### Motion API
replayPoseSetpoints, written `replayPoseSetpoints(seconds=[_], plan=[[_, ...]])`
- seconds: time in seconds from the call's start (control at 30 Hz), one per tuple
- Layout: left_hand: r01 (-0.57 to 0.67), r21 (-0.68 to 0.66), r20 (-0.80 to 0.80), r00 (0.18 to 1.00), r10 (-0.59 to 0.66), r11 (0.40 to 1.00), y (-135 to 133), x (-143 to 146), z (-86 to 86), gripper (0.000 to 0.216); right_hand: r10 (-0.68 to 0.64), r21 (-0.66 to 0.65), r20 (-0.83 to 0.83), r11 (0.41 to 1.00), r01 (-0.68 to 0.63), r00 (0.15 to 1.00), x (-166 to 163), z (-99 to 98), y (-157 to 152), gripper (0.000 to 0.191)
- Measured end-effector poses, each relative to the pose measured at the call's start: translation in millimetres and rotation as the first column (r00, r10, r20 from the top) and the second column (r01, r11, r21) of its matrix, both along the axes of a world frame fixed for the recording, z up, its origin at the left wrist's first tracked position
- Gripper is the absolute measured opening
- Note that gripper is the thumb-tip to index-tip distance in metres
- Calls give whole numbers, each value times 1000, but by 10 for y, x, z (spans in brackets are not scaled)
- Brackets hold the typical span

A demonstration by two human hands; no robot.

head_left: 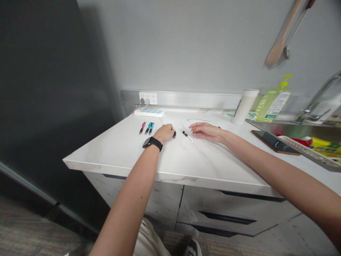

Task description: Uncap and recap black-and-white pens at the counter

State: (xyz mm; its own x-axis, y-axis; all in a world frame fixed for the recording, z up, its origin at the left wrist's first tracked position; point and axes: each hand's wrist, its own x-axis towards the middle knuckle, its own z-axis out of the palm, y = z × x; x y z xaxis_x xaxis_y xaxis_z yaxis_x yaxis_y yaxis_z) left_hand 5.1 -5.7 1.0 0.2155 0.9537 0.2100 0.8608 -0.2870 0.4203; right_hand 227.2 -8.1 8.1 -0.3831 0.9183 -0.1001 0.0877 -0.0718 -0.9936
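My left hand [164,132], with a black watch on its wrist, is closed low over the countertop, and the dark end of a pen [174,134] sticks out at its fingers. The rest of that pen is hidden. To its left lie a pink pen [142,128] and two teal pens [149,128], side by side with black ends. Between my hands rests a white marker-like pen [188,136] with a black end. Just right of it hovers my right hand [204,131], fingers apart and holding nothing. A small dark tip shows behind that wrist.
A white power strip [149,112] sits at the back left under a wall socket [148,97]. On the right stand a white cylinder [245,106], a green soap bottle [274,101], a phone [275,142] and the sink [314,132]. A dark cabinet side [53,89] borders the left.
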Motion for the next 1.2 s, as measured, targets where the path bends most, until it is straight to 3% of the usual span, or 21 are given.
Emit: replayPoseSetpoints(seconds=[0.47, 1.2], plan=[[-21, -15, -125, 992, 19, 1000, -28, 22, 34, 28, 18, 5, -4, 1000, -18, 1000, 4, -16, 8, 17], [-13, -8, -112, 994, 12, 1000, -7, 9, 18, 27, -20, -23, -101, 1000, 18, 995, 19, -59, 45, 23]])
